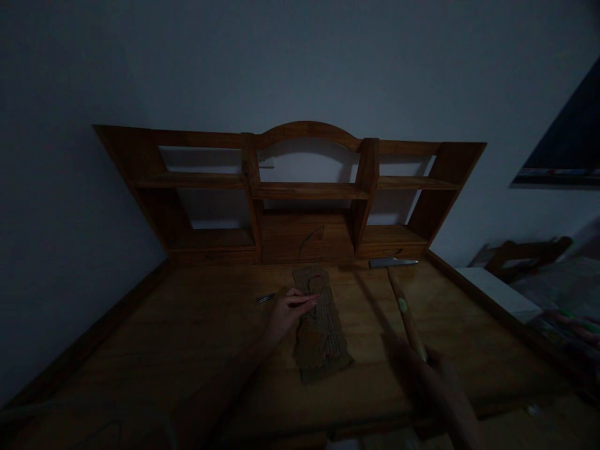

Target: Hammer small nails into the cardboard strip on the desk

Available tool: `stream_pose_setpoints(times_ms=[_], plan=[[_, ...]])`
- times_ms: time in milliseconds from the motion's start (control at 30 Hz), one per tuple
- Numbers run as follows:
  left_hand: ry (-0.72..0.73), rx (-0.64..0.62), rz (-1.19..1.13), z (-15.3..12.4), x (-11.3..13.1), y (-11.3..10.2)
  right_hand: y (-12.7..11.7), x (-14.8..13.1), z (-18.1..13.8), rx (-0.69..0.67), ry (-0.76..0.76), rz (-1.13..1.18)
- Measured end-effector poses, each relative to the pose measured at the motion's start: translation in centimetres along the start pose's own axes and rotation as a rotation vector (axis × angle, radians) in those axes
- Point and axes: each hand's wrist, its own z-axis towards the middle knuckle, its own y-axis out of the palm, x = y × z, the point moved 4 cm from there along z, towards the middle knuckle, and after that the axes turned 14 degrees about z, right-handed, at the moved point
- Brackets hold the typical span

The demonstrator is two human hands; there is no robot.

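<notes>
Hammer aloft on the right, fingertips down on the cardboard

And here, in a dim room, the right hand [438, 375] has its fingers wrapped around the wooden handle of a hammer [404, 306], low on the grip at the near right. The shaft slants away to the far left, its metal head at the far end, and a long shadow lies on the wooden desk [187, 325] just to its left.

Over to the left hand [287, 310]! It reaches in from the near left, thumb and forefinger drawn together over a ragged strip of corrugated cardboard [323, 350]. Whether anything slim sits in that pinch, the gloom makes it impossible to tell. The cardboard lies on the middle of the desk, its length running from near to far, its ridges exposed on the right.

Just left of the hand, a few slim metal pieces [265, 299] lie close together on the wood. Across the far side stands a wooden shelf unit [309, 190] with an arched centre, backed by a pale wall [300, 62]. Far right, beyond the desk's edge: a wooden chair back [529, 250].
</notes>
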Motion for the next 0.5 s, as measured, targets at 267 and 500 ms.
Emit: stream_pose_setpoints(times_ms=[267,500], plan=[[-0.029,0.015,-0.041,-0.1,0.3,-0.1,0.5,-1.0,-0.2,-0.136,-0.021,-0.056],[-0.03,0.007,-0.019,0.0,0.2,-0.1,0.4,-1.6,-0.3,-0.15,0.002,-0.113]])
